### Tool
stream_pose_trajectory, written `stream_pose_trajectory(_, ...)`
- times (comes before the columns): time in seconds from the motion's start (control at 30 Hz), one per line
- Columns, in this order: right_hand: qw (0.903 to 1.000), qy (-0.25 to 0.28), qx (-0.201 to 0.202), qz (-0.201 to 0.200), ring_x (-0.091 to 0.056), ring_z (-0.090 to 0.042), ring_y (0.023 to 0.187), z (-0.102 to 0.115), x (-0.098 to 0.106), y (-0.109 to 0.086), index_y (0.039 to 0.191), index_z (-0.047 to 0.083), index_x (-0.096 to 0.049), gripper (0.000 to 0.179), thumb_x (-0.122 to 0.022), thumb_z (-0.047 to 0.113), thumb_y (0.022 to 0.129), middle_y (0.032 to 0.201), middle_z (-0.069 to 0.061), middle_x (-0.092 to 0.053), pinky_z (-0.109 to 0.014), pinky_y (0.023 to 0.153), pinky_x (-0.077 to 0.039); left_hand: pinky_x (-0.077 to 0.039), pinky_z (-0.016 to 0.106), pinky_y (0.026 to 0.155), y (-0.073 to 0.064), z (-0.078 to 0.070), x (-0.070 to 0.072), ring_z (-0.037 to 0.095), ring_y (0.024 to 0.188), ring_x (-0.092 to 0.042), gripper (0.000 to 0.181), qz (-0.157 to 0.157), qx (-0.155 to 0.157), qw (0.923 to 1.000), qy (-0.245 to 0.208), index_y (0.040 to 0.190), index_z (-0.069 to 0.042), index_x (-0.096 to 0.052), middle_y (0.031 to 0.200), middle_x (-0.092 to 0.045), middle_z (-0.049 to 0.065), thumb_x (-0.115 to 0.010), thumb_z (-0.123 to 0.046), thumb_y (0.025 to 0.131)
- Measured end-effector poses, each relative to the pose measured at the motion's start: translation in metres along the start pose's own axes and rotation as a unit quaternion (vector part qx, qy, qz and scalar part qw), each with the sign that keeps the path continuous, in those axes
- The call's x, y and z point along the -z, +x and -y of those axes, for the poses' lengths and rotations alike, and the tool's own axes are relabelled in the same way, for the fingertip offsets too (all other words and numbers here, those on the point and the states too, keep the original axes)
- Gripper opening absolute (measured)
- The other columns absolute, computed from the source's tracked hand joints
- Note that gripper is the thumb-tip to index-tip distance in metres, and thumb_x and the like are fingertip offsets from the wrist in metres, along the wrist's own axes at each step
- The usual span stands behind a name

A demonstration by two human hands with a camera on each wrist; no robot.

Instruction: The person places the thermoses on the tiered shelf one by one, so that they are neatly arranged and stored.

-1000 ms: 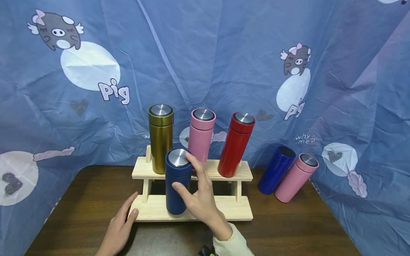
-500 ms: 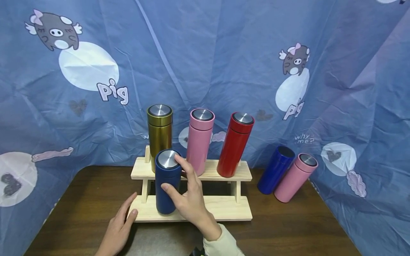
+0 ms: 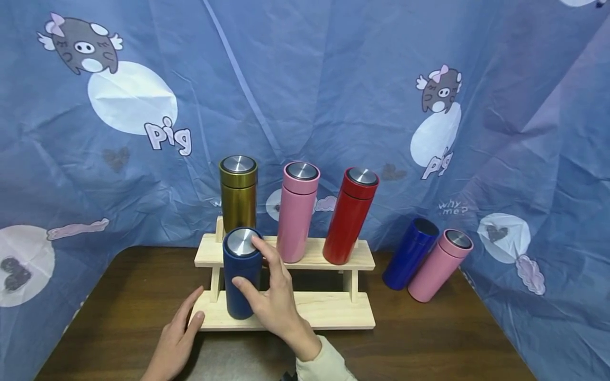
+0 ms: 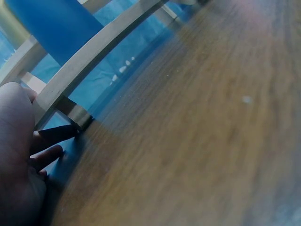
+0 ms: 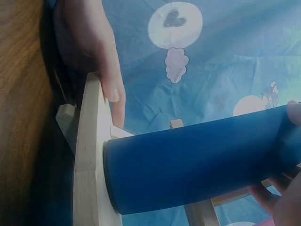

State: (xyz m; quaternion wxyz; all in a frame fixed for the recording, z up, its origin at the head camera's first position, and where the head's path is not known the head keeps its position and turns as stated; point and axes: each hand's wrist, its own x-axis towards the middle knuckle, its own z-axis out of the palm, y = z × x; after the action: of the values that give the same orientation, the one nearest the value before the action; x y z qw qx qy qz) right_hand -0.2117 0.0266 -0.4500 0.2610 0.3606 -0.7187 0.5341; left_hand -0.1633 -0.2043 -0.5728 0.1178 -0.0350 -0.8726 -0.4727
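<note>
A navy blue vacuum flask point(image 3: 238, 286) with a silver lid stands upright on the lower tier of a two-tier wooden stand point(image 3: 329, 312), near its left end. My right hand point(image 3: 276, 304) grips it from the right, thumb across its front and index finger on the lid. In the right wrist view the flask's base point(image 5: 115, 179) meets the shelf board. My left hand point(image 3: 176, 338) holds the left end of that shelf; the left wrist view has the thumb point(image 4: 16, 108) above the board and fingers point(image 4: 49, 136) below it.
On the upper tier stand gold point(image 3: 238, 203), pink point(image 3: 297, 222) and red point(image 3: 350, 222) flasks. Right of the stand, a bright blue flask point(image 3: 410, 259) and another pink flask point(image 3: 438, 270) stand on the dark wooden table point(image 3: 419, 349). A blue printed cloth point(image 3: 305, 79) hangs behind.
My right hand has moved the navy flask leftward along the lower tier, from before the gap between gold and pink to before the gold one. My left hand has stayed put.
</note>
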Motion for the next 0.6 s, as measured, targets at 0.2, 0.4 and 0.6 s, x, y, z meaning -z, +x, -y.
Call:
stream_pose_trajectory(0.2,0.9989,0.028,-0.030,0.023,-0.065,-0.031,0.137,-0.0011,0.0004,0.0012,0.169,0.019,-0.035,0.083,-0.080,0.004,0.100,0.159,-0.018,-0.057,-0.051,0.106,-0.060,-0.040,0.079,0.113,0.0005,0.0002,0.0001,0.057,0.151,-0.045,0.055,0.004,0.007,1.0000,0.006,0.169,-0.009,-0.042,0.170,-0.046,0.027,-0.049,-0.031,0.120)
stream_pose_trajectory(0.4,0.9963,0.051,-0.059,0.038,-0.064,-0.029,0.137,-0.0032,-0.0012,0.0039,0.170,0.022,-0.034,0.082,-0.077,0.005,0.102,0.159,-0.017,-0.057,-0.052,0.110,-0.058,-0.039,0.080,0.113,0.0013,0.0013,0.0004,0.058,0.152,-0.044,0.056,0.015,0.012,0.9998,0.008,0.170,-0.010,-0.040,0.171,-0.045,0.027,-0.048,-0.034,0.121)
stream_pose_trajectory(0.6,0.9957,0.053,-0.060,0.047,-0.062,-0.028,0.140,-0.0060,-0.0035,0.0058,0.172,0.022,-0.032,0.083,-0.076,0.005,0.103,0.161,-0.017,-0.055,-0.050,0.113,-0.056,-0.043,0.074,0.111,0.0005,0.0022,-0.0010,0.052,0.151,-0.048,0.053,-0.004,-0.010,0.9999,0.008,0.169,-0.013,-0.043,0.169,-0.049,0.024,-0.051,-0.029,0.119)
